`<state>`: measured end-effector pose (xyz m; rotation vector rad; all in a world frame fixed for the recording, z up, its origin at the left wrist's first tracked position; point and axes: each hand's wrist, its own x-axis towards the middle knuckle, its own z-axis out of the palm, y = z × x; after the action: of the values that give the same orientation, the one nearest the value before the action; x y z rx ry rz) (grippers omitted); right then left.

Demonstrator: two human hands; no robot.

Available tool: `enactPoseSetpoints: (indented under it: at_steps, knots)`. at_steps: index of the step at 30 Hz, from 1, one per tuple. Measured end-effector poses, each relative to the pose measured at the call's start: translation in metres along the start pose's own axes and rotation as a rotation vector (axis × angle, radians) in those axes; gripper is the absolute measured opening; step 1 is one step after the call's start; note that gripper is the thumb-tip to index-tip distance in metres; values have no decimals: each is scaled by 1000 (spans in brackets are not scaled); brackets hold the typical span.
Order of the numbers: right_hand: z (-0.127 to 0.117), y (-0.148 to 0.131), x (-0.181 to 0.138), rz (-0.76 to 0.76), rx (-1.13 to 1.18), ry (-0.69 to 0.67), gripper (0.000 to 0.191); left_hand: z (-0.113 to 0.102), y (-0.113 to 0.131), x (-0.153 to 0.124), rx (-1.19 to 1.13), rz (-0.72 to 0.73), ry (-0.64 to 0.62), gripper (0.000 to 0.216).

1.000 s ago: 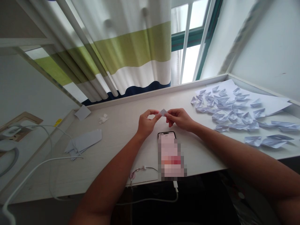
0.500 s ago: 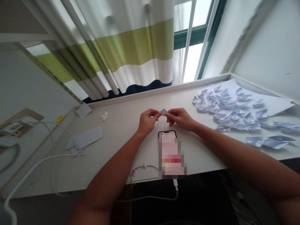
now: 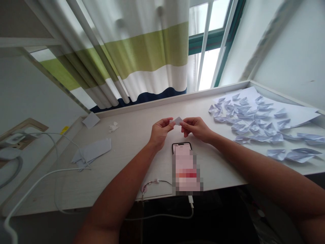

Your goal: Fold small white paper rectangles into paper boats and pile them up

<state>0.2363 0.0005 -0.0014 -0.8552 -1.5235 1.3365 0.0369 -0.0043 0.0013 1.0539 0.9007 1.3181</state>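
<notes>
Two bare hands at a white desk, with a small piece of white paper between them. The lower corners of the paper are hidden behind the thumbs and fingertips, so its full outline and the number of its layers cannot be made out; whether it clears the desktop is also unclear. The remaining fingers of the right hand are curled and partly concealed. A pixelated patch masks most of the smartphone, and both forearms are cut off by the lower and right margins, as are some folded paper pieces at far right. The left hand pinches the paper's left end between thumb and forefinger, closed down to its thickness; the right hand pinches the right end likewise. The paper thus bridges the two grips, a pointed corner projecting to the far side, with the smartphone lying nearer. Right: the folded paper pieces lie clustered, many resting on large white sheets. Left: a crumpled paper scrap, overlapping paper slips and, in the far corner, a paper square.
</notes>
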Motion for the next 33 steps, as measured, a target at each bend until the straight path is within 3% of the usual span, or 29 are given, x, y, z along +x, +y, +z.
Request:
enactPoseSetpoints:
  at_steps: [5, 10, 16, 22, 26, 29, 33]
  knots:
    - [1, -2, -1, -1, -18, -11, 59, -5, 2, -1, 142, -106, -149, 41]
    - [1, -3, -2, -16, -83, 25, 61, -3, -1, -2, 254, 43, -65, 42]
    - [1, -4, -1, -16, -87, 55, 62, 3, -3, -4, 227, 139, 27, 39]
    - [1, -7, -2, 53, 76, 22, 59, 6, -1, -9, 292, 349, 54, 31]
    - [-2, -9, -2, 106, 171, 38, 57, 4, 2, -11, 403, 409, 26, 30]
    - [-2, -10, -2, 111, 175, 40, 57, 2, 5, -8, 383, 402, -18, 34]
    - [-1, -9, -1, 81, 132, 33, 59, -1, 4, -1, 248, 277, -20, 36]
